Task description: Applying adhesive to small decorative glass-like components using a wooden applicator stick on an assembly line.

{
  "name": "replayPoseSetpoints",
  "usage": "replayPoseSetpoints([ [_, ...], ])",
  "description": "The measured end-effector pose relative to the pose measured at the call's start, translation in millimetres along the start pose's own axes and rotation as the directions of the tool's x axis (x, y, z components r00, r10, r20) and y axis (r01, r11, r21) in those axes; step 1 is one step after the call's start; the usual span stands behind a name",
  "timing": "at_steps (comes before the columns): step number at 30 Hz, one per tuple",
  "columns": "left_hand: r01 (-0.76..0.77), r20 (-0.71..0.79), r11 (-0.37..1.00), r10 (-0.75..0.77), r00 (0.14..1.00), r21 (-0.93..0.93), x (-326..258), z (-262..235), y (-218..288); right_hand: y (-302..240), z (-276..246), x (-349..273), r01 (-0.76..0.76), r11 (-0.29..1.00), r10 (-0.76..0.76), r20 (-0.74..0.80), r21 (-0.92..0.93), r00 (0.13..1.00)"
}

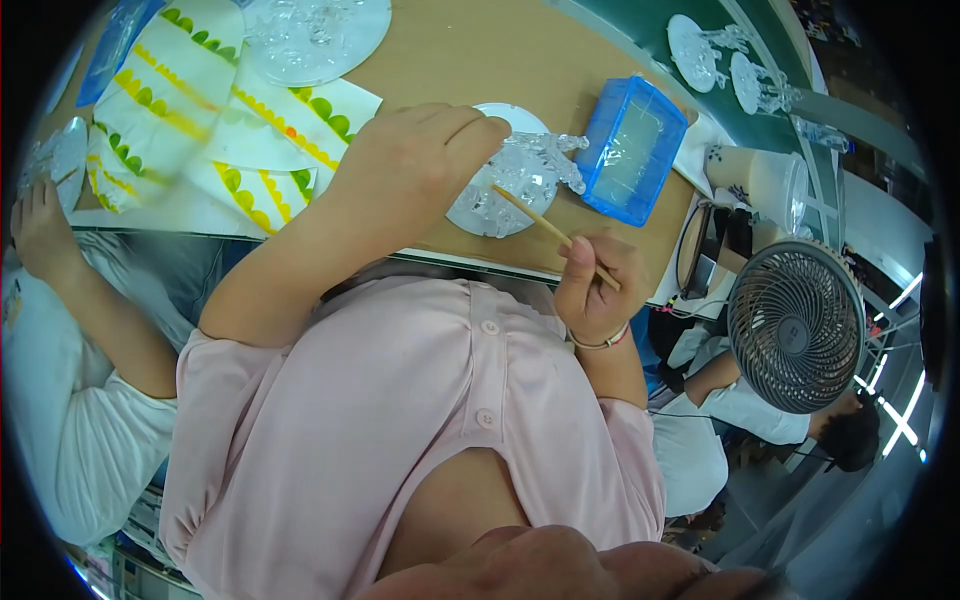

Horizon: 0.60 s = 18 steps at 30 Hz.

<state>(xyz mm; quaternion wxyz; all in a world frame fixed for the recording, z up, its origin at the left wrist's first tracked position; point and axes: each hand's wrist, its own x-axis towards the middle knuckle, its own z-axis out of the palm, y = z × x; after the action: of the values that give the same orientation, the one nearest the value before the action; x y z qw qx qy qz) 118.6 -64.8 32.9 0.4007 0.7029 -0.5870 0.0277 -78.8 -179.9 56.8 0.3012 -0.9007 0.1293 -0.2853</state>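
In front of me on the table lies a round white disc (497, 222) bearing clear, branching plastic pieces (535, 160). My left hand (415, 160) reaches over the disc's left side, its fingers curled down at the clear pieces; their tips are partly hidden. My right hand (603, 285), palm turned up, pinches a thin, light wooden stick (545, 225) between thumb and fingers. The stick's far end meets the clear pieces on the disc; whether it has a brush tip I cannot make out. Just right of the disc stands a blue, open plastic box (632, 150) with something whitish inside.
Printed paper sheets (265, 140) and another disc with clear pieces (315, 35) lie to the left. Two more such discs (692, 52) sit at the far right. A round fan (795, 325) and a whitish tub (760, 180) stand right. Another person's hand (42, 230) is at left.
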Motion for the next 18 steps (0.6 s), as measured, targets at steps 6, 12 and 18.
replayPoseSetpoints([
  [6,-0.016,0.001,1.000,0.016,1.000,0.024,4.3,0.1,3.5,-1.4,9.7,15.4,0.210,0.976,-0.205,0.086,-0.063,0.975],
  [12,-0.030,0.004,1.000,0.030,1.000,0.000,-1.4,4.3,-0.3,-5.6,24.1,18.7,0.541,0.823,-0.481,0.294,-0.174,0.826],
  [18,-0.051,-0.004,0.998,0.051,0.999,0.045,-0.7,7.3,-2.0,-7.6,14.1,44.8,0.357,0.908,-0.316,0.200,-0.220,0.928],
])
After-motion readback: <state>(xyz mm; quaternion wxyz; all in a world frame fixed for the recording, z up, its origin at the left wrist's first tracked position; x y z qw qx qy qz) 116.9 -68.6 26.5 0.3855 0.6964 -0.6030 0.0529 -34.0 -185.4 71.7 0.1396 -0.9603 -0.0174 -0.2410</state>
